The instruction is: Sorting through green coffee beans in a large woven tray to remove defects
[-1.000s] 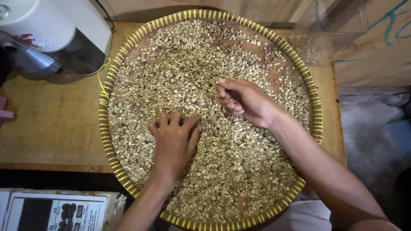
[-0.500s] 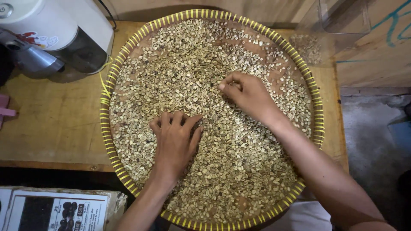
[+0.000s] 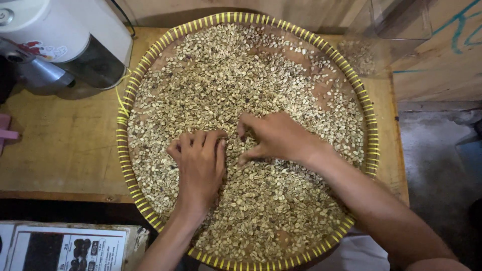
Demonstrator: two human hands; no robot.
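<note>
A wide round woven tray with a yellow-striped rim (image 3: 122,128) lies on a wooden table and is covered with pale green coffee beans (image 3: 231,75). My left hand (image 3: 199,165) rests palm down on the beans near the tray's middle, fingers spread a little. My right hand (image 3: 271,136) lies just to its right, fingers curled down into the beans, thumb towards the left hand. The two hands nearly touch. Whether the right fingers pinch a bean is hidden.
A white appliance with a dark lower part (image 3: 65,40) stands at the table's back left. A clear plastic container (image 3: 386,35) with some beans sits at the back right. A printed paper (image 3: 65,248) lies below the table edge (image 3: 60,193). Concrete floor (image 3: 437,165) lies to the right.
My right hand has come down and to the left from the tray's upper middle to beside my left hand. My left hand has drawn its fingers slightly together and barely shifted.
</note>
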